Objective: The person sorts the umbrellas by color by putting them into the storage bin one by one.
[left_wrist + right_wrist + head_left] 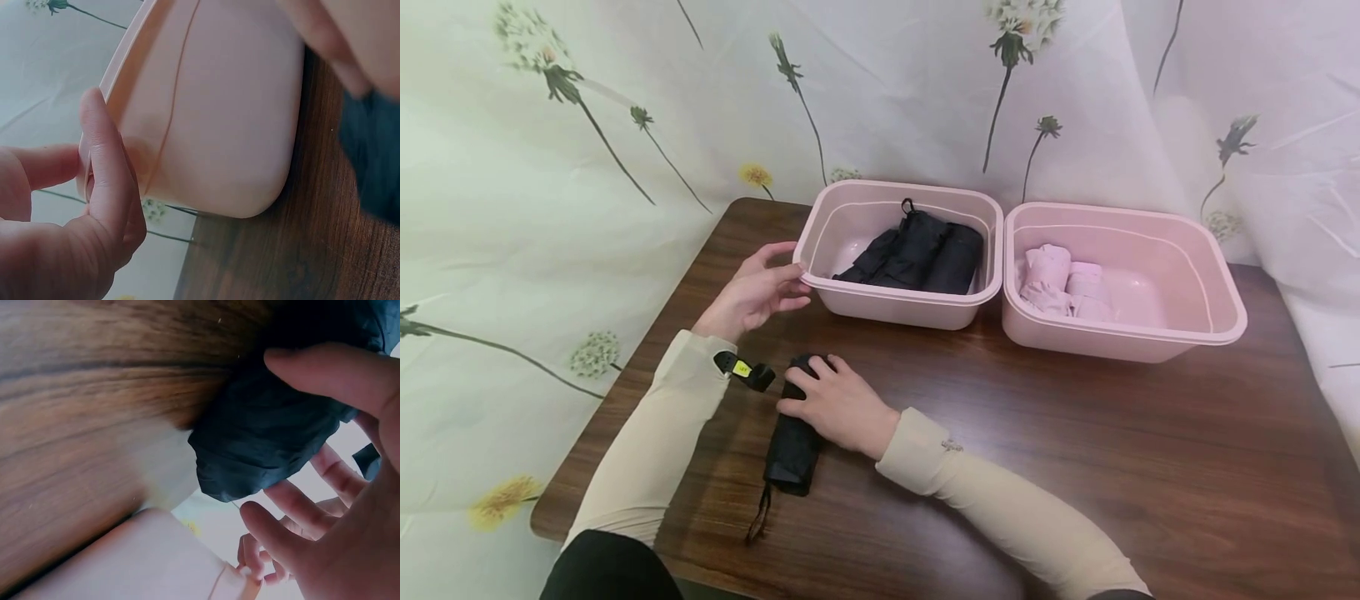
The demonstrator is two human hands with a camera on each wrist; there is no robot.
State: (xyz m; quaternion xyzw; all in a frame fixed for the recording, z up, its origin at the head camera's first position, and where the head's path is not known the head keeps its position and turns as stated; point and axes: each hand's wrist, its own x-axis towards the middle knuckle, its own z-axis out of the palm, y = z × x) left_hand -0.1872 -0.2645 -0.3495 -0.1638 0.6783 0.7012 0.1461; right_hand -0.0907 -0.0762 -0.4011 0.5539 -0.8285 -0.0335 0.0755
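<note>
A black folded umbrella (793, 457) lies on the table with its wrist strap (760, 517) trailing toward the near edge. Over its far half my right hand (846, 408) grips it; in the right wrist view the thumb lies along one side of the black cloth (262, 431) and the fingers are on the other. My left hand (756, 287) pinches the rim of the left pink tub (895, 315) at its near left corner, thumb and fingers on either side of the rim in the left wrist view. Several black rolled bundles (917, 250) lie inside that tub.
A second pink tub (1120, 342) stands right beside the first and holds light pink rolled bundles (1048, 267). Both are on a dark wooden table (1075, 433), toward its back edge. Behind hangs a flower-printed cloth (895, 100).
</note>
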